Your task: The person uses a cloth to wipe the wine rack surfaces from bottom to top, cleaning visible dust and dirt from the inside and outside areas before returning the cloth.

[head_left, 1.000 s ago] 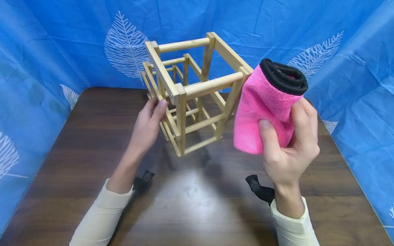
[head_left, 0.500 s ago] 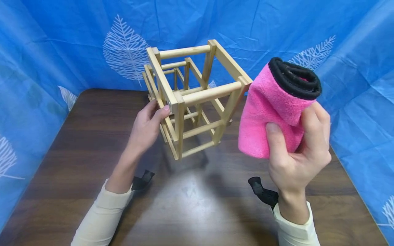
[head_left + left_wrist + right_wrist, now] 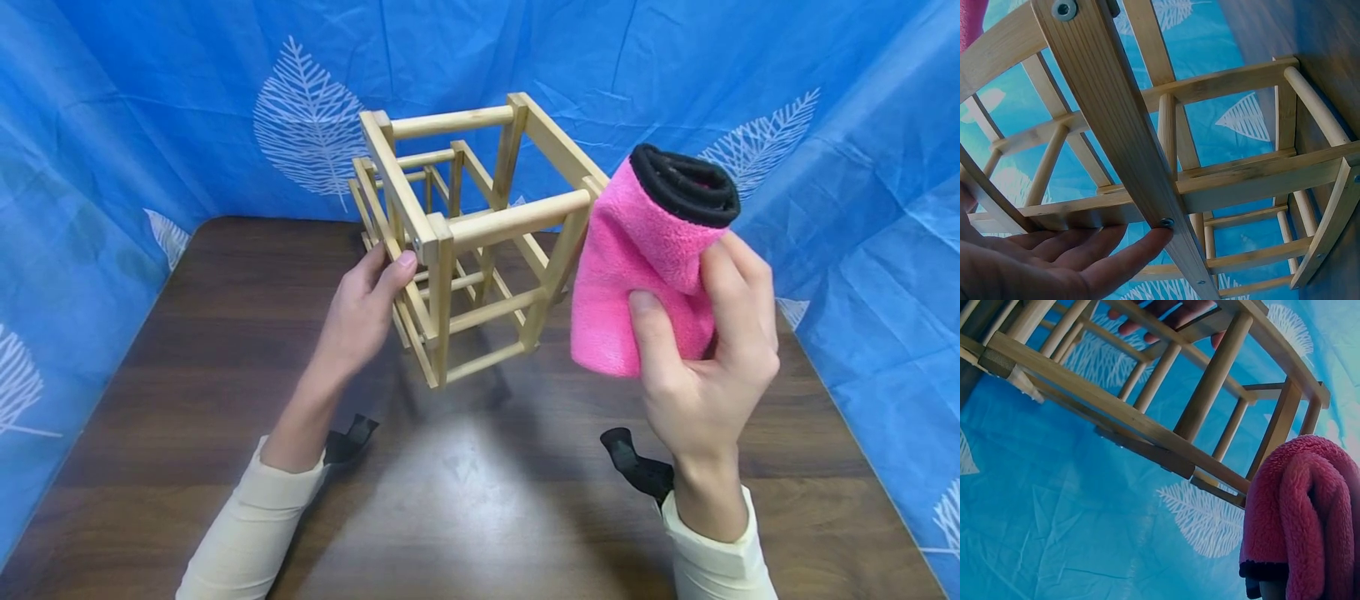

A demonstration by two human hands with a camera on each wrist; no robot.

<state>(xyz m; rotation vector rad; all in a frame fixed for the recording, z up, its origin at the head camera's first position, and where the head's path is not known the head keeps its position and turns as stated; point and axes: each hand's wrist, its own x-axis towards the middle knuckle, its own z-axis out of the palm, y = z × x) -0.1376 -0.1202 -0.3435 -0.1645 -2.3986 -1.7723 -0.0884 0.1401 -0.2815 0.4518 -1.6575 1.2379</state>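
Observation:
A light wooden rack (image 3: 517, 219) of slats and round dowels stands tilted over the table. My left hand (image 3: 358, 308) grips its left side, thumb on the near slat. In the left wrist view, the fingers (image 3: 1107, 250) reach under a rail beside a screwed slat. A pink plush cloth (image 3: 637, 275) with black trim, folded into a thick wad, is in my right hand (image 3: 705, 392), pinched between thumb and fingers. The cloth covers part of the rack's upper right corner in the head view; the right wrist view puts it (image 3: 1316, 506) at the end of a rail.
The dark brown wooden table (image 3: 187, 400) lies below. Behind and at both sides hangs a blue curtain (image 3: 450, 50) with white leaf prints. Black straps (image 3: 637, 467) stick out from both wrists.
The right hand with the pink cloth moved a little to the right, then back left against the rack's corner. The rack tipped slightly in the left hand, whose grip stays the same.

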